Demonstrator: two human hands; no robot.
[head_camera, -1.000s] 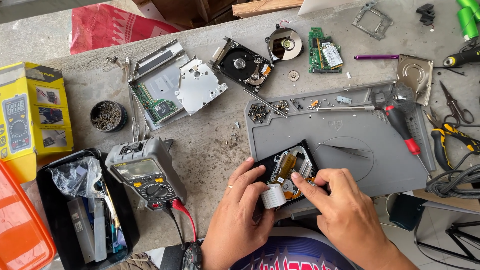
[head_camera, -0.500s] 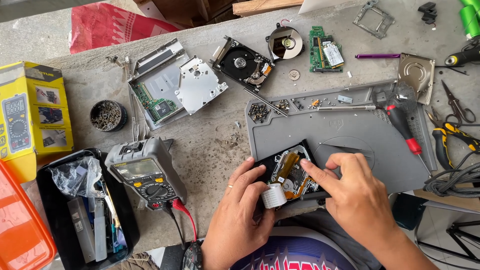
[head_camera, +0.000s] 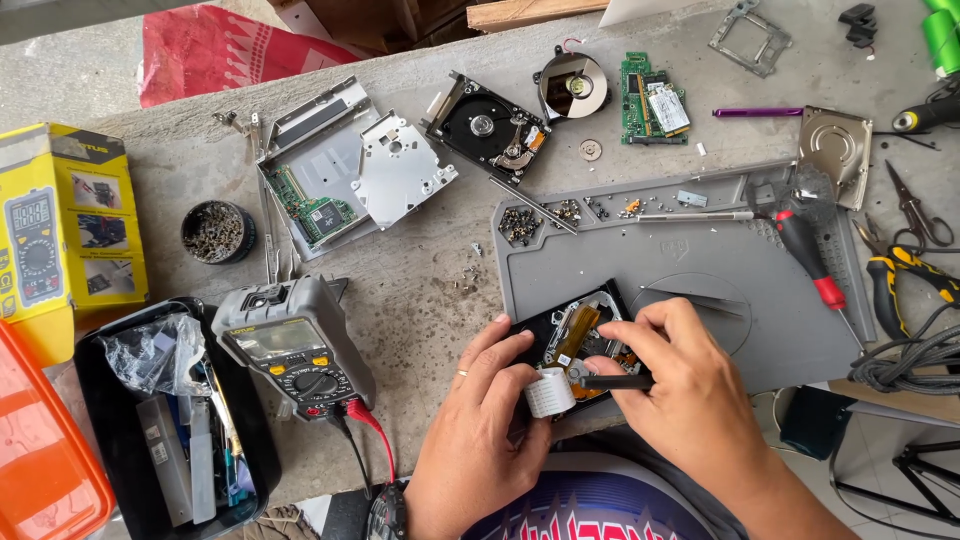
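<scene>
A small opened black drive (head_camera: 572, 336) with an orange flex strip and a white ribbon end lies at the near edge of the grey work mat (head_camera: 690, 270). My left hand (head_camera: 480, 430), with a ring on one finger, grips the drive's left side and near edge. My right hand (head_camera: 680, 385) rests on its right side and pinches a thin dark tool laid across the drive.
On the mat lie black tweezers (head_camera: 695, 297) and a red-handled screwdriver (head_camera: 812, 265). A multimeter (head_camera: 296, 345) sits left, beside a black parts bin (head_camera: 170, 420). Farther back: an open hard drive (head_camera: 490, 130), an optical drive frame (head_camera: 340, 170), a circuit board (head_camera: 652, 100), a screw cup (head_camera: 216, 231). Pliers (head_camera: 900, 275) at right.
My right hand shifted from the drive's near right corner up onto its right side and now holds a thin dark tool across it. My left hand stayed put.
</scene>
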